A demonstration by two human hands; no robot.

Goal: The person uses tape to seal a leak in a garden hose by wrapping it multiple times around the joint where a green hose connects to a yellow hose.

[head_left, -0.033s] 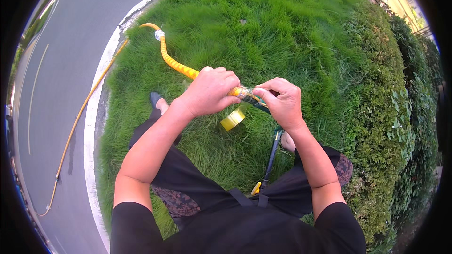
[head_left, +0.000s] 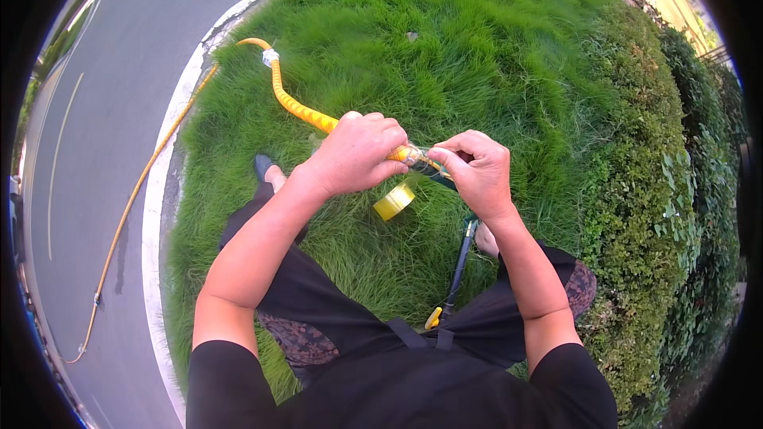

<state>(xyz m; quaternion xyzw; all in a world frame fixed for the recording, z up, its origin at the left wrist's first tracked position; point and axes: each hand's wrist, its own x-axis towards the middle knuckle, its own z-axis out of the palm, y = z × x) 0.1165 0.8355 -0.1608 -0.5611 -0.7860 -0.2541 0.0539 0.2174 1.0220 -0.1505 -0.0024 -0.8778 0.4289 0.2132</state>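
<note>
My left hand [head_left: 359,151] is closed around a thick yellow ribbed hose [head_left: 304,114]. Just past its thumb, a joint [head_left: 416,159] wrapped in clear, shiny film links the hose to a dark green tube [head_left: 442,179]. At the right side of this joint, the thumb and forefinger of my right hand [head_left: 483,171] are pinched together. What lies between those fingertips is too small to make out. Below the joint shows a roll of clear yellowish tape [head_left: 395,201]; whether it hangs or rests on the grass, I cannot tell.
A dark rod [head_left: 459,262] with a yellow lever [head_left: 432,318] stands between my legs. White wrapping [head_left: 270,57] circles the hose farther off. A thinner orange hose [head_left: 151,163] crosses the white kerb [head_left: 155,230] onto the road. Tall grass surrounds my feet; a hedge [head_left: 628,191] runs along the right.
</note>
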